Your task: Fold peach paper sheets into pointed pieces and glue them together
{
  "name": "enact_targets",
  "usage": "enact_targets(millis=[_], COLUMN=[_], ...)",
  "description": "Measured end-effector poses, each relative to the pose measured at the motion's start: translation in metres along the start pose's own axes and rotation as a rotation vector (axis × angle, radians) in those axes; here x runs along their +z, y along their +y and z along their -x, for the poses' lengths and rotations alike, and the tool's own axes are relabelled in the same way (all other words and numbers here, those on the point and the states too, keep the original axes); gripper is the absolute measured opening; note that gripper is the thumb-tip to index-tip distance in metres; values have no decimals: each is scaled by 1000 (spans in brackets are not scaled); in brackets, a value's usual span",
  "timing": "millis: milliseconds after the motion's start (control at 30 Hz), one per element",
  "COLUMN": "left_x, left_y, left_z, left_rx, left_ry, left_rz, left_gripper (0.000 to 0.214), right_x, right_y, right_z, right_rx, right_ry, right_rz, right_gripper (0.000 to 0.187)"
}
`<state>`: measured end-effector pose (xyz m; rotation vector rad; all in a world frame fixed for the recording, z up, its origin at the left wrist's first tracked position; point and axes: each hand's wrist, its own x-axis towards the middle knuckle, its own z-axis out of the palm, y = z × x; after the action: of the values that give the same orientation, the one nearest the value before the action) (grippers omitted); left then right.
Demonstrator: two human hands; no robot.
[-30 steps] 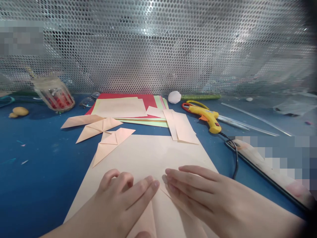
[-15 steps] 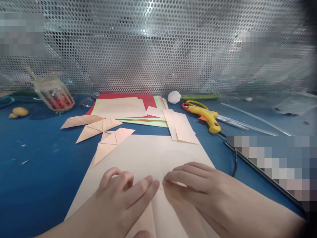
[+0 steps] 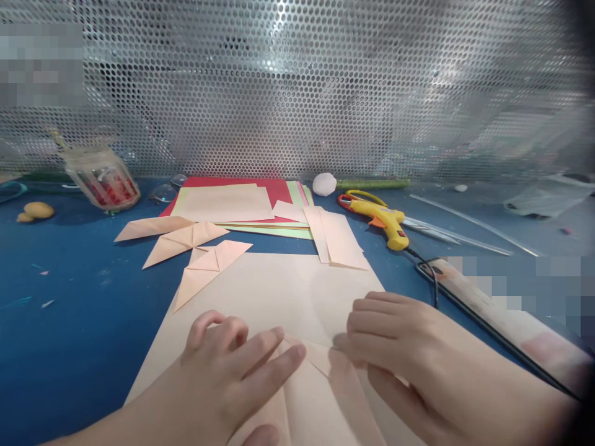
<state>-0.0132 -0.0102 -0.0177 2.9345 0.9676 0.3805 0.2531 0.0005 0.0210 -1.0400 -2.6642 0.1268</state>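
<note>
Low in the middle lies a folded pale peach paper (image 3: 316,402), with a small triangular flap at its top. My left hand (image 3: 242,359) rests on it from the left: index and middle fingers are stretched out and press near the top fold, the others are bent. On the right, my right hand (image 3: 395,341) has its fingers bent and pressed together, the fingertips at the paper's upper right corner. Under the folded paper is a large cream sheet (image 3: 279,279). Two folded paper pieces with pointed ends, the nearer piece (image 3: 209,263) on the sheet's edge, lie beyond my left hand.
Behind are a stack of coloured paper (image 3: 283,189), cut strips (image 3: 341,238), a white ball (image 3: 324,184) and a tilted jar (image 3: 109,179). A yellow glue gun (image 3: 390,226) lies right, near clear sticks and a phone (image 3: 483,303). A perforated metal screen (image 3: 297,93) closes off the back.
My right hand has slid to the right along the paper's top edge, uncovering the flap. My left hand stays nearly in place, its index fingertip slightly further right and lower.
</note>
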Motion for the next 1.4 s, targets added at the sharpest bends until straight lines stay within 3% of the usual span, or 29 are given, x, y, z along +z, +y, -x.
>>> enact_targets(millis=[133, 233, 400, 533, 767, 867, 967, 1067, 1133, 1233, 1333, 1400], left_x=[-2, -1, -2, -6, -7, -7, -6, -3, 0, 5, 9, 10], left_y=[-2, -2, 1, 1, -1, -2, -3, -4, -4, -4, -5, -5], left_z=[0, -1, -3, -3, -1, -1, -1, -1, -1, -2, -3, -5], left_rx=[24, 46, 51, 56, 64, 78, 77, 93, 91, 111, 152, 148], left_ry=[12, 39, 63, 9, -4, -7, -9, 40, 85, 145, 209, 262], left_rz=[22, 5, -98, -155, -151, -136, -116, -106, -110, -149, -169, -156], left_gripper=[58, 57, 59, 57, 56, 54, 47, 34, 32, 35, 40, 43], right_x=[6, 13, 20, 26, 32, 33, 32, 31, 30, 24, 18, 20], right_y=[-7, -13, -20, -21, -20, -23, -24, -20, -16, -14, -16, -19], right_z=[-5, -9, -7, -2, -5, -7, -5, -2, -1, -4, -8, -10], right_rx=[230, 352, 336, 405, 442, 387, 234, 94, 19, -29, 15, -48], right_ry=[-4, -100, -78, -18, 36, 34, -20, -89, -57, -82, -201, -177], right_rz=[-84, -117, -285, -340, -447, -497, -587, -669, -674, -586, -428, -387], right_gripper=[11, 21, 18, 14, 15, 19, 17, 19, 17, 19, 22, 17])
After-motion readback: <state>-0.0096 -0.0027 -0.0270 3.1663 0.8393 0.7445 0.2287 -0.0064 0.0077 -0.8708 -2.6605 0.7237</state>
